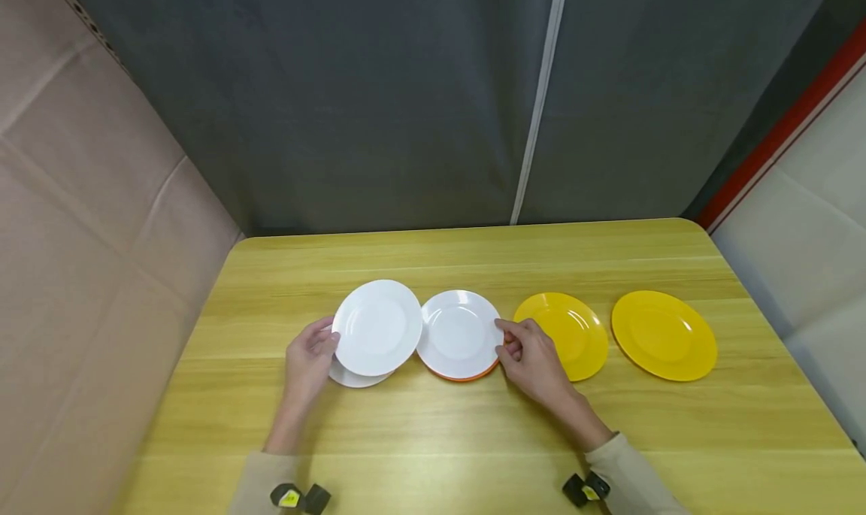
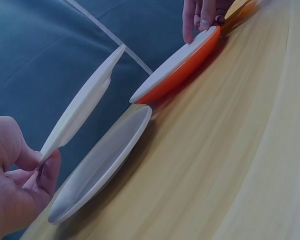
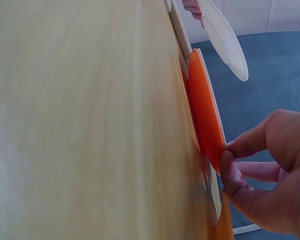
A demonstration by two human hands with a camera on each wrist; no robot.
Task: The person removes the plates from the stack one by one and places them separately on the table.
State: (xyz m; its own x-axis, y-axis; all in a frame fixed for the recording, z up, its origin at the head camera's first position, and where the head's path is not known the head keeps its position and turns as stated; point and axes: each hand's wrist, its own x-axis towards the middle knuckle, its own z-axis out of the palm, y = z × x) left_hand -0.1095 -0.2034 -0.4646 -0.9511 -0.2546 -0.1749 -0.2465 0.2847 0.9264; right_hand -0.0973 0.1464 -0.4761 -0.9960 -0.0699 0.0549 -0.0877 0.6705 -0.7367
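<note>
My left hand (image 1: 310,357) pinches the left rim of a white plate (image 1: 377,328), held above another white plate (image 1: 357,380) on the table; the left wrist view shows the gap between them. Just to the right, a white plate (image 1: 460,334) lies on an orange plate (image 2: 185,70), whose edge shows beneath it. The right hand (image 1: 537,361) has thumb and fingers at the right rim of this pair; in the right wrist view its fingertips pinch the edge beside the orange plate (image 3: 205,105). Whether both plates are in the pinch, I cannot tell.
Two yellow plates lie farther right, one (image 1: 571,338) partly behind my right hand and the other (image 1: 664,336) beyond it. The wooden table (image 1: 433,440) has a dark curtain (image 1: 379,109) at its far edge and light fabric walls (image 1: 88,274) at the sides.
</note>
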